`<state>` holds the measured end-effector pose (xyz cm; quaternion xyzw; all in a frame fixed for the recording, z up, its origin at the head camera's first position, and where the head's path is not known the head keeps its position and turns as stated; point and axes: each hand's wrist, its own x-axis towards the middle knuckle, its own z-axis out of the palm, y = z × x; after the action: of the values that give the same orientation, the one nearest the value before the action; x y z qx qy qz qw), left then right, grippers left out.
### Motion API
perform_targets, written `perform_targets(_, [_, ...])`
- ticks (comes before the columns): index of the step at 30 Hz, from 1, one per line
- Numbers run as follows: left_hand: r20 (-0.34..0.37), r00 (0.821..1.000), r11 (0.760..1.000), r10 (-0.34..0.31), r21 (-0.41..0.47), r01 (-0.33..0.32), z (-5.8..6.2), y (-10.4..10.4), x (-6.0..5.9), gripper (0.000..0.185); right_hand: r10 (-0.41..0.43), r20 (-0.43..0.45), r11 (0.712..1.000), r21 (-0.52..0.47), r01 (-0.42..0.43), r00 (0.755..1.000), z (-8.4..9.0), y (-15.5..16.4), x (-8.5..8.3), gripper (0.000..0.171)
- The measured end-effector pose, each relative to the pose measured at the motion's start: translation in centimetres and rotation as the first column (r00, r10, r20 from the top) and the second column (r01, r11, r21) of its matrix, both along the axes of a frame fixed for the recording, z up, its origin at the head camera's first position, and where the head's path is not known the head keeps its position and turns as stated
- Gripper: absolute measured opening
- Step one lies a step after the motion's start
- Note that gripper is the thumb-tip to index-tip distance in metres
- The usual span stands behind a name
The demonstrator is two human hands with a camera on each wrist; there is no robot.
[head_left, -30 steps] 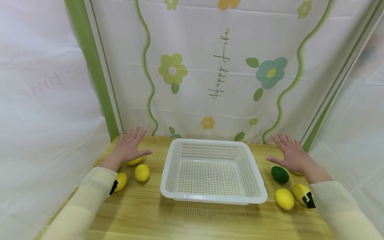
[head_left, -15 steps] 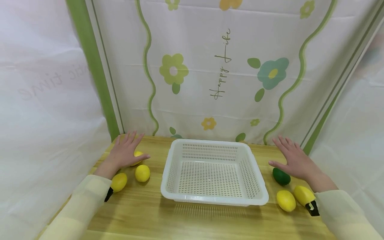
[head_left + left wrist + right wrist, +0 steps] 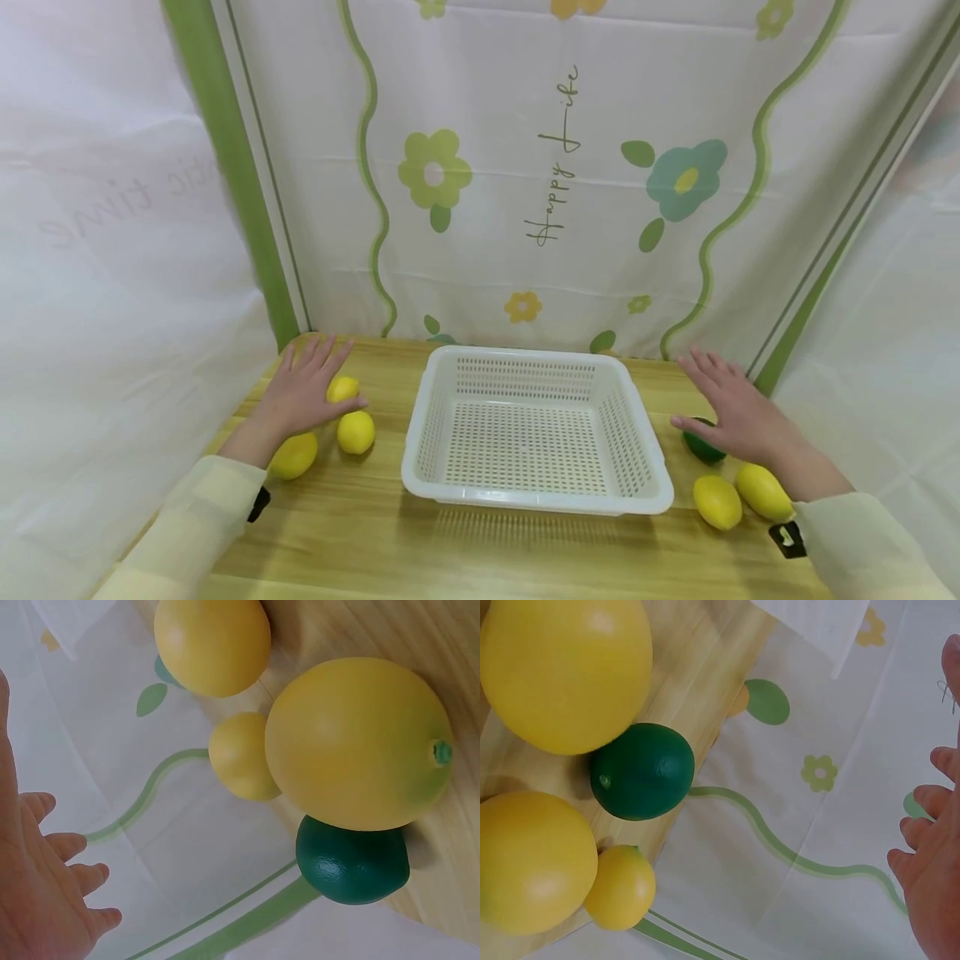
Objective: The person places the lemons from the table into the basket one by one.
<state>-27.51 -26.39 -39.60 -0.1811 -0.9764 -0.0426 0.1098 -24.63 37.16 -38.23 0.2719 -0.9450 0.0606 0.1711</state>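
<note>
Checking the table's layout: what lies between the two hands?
In the head view, the white basket sits between the left hand and the right hand, with bare table beside it.

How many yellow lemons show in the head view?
5. Three by the left hand: far lemon at its fingers, middle lemon by the basket, near lemon at the wrist. Two front right: inner lemon, outer lemon. Hands may hide more.

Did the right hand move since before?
Yes. The right hand slid down toward the person, and now covers part of the green lime beside the white basket.
</note>
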Motion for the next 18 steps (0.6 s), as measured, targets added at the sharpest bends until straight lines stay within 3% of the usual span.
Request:
perform_targets(6, [-0.008, 1.0, 1.0, -0.003, -0.001, 0.003, -0.4, -0.1, 0.7, 0.101, 0.04, -0.042, 0.999, 0.0, -0.04, 0.998, -0.8, -0.6, 0.8, 0.087])
perform_targets(18, [-0.005, 1.0, 1.0, -0.004, 0.001, 0.004, -1.3, -0.3, 2.1, 0.098, 0.065, -0.001, 0.998, 0.02, -0.065, 0.998, -1.4, -1.7, 2.0, 0.082])
